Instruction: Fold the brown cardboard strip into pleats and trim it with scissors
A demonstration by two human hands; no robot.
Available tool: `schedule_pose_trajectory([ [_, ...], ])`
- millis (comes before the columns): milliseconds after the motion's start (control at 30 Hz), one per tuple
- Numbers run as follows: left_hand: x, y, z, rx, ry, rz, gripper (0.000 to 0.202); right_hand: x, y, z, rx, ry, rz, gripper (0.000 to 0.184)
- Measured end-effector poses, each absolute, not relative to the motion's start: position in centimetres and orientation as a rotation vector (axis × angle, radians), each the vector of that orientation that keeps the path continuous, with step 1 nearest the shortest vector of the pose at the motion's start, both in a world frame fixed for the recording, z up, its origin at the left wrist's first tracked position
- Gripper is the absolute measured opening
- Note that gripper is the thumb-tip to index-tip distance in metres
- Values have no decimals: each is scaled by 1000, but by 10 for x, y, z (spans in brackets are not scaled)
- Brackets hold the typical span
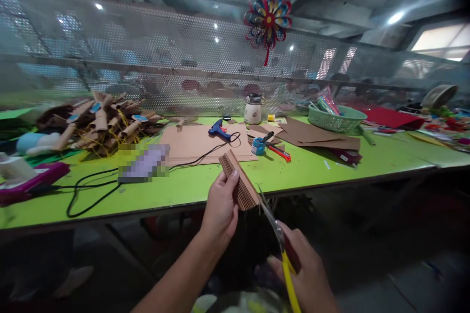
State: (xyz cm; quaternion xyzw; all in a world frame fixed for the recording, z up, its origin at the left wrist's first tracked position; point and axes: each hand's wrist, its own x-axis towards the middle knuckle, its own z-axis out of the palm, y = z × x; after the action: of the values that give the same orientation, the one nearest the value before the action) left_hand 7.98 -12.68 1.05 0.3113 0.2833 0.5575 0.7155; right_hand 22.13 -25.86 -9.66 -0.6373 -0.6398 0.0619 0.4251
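My left hand (221,205) is closed around a folded stack of brown cardboard (240,183), thumb on top, just past the table's front edge. Its layered, pleated edges face me. In my right hand (306,264) is a pair of scissors (279,234) with yellow handles. The blades are parted and point up and left, close to the lower right corner of the cardboard; whether they touch it I cannot tell. Behind, on the table, lie a blue glue gun (219,130), a small blue jar (258,146) and a red utility knife (279,153).
The green table (147,201) carries brown cardboard sheets (191,144), a green basket (336,118), a bottle (252,109) and a heap of cardboard rolls (106,120). A black cable (73,193) loops on the left. A paper flower (269,18) hangs before the mesh screen.
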Motion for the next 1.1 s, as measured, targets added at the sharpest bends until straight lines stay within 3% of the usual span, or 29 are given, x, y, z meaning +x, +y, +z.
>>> schedule_pose_trajectory([
  [467,77,-134,9,744,649,1286,38,215,-255,-103,-1631,-1604,-11,54],
  [1100,70,-136,9,715,669,1299,39,199,-253,-99,-1555,-1526,174,51],
])
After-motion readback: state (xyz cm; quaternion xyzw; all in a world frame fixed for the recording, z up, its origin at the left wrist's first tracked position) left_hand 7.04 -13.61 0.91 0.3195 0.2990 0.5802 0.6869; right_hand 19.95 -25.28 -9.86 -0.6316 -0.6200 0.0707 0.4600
